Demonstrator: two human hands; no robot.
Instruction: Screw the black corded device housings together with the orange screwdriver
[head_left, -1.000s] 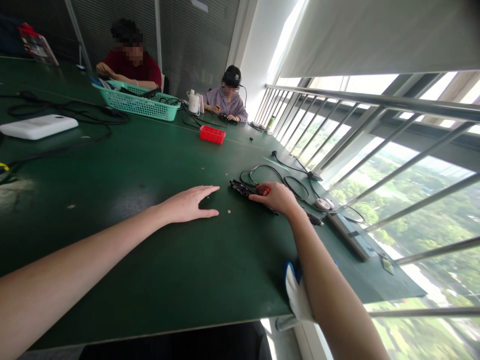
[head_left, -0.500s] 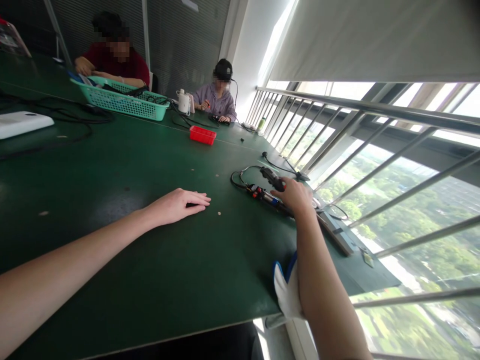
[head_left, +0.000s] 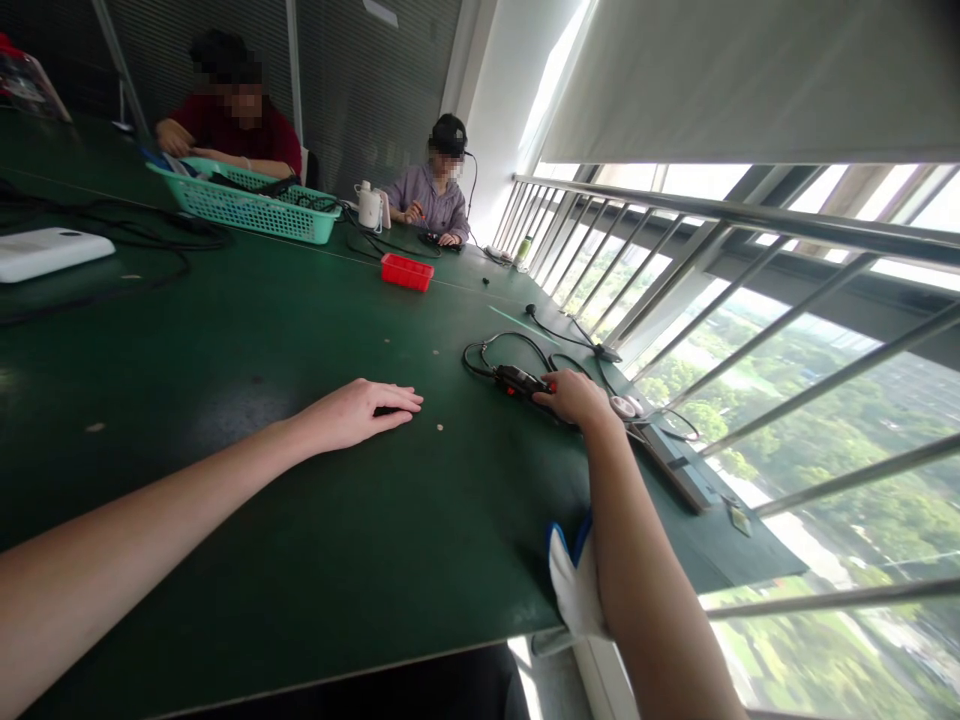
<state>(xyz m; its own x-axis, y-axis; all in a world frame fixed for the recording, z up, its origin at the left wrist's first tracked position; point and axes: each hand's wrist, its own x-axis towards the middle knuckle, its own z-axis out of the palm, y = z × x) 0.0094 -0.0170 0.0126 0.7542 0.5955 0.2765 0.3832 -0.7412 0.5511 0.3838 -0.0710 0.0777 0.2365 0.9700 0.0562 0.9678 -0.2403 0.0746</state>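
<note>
My left hand [head_left: 364, 412] lies on the green table [head_left: 300, 560] with its fingers stretched out, holding nothing. My right hand [head_left: 576, 398] is closed over a long black corded device [head_left: 517, 380] that lies on the table by the railing. Small orange-red parts show along the device's side. A thin black cable [head_left: 474, 357] loops out of its far end. My palm and fingers hide the device's near part. A white glove with a blue edge [head_left: 571, 580] lies at the table's front edge, partly under my right forearm.
A red tray [head_left: 407, 271] stands mid-table, with a green basket [head_left: 255, 215] farther left. At far left are a white device [head_left: 52, 252] and black cables. A power strip [head_left: 675, 465] lies beside the metal railing [head_left: 720, 213]. Two people sit at the far side.
My right hand has lowered a black cover piece onto the device, whose coloured inner parts showed before and are now mostly covered. My left hand has stayed in place.
</note>
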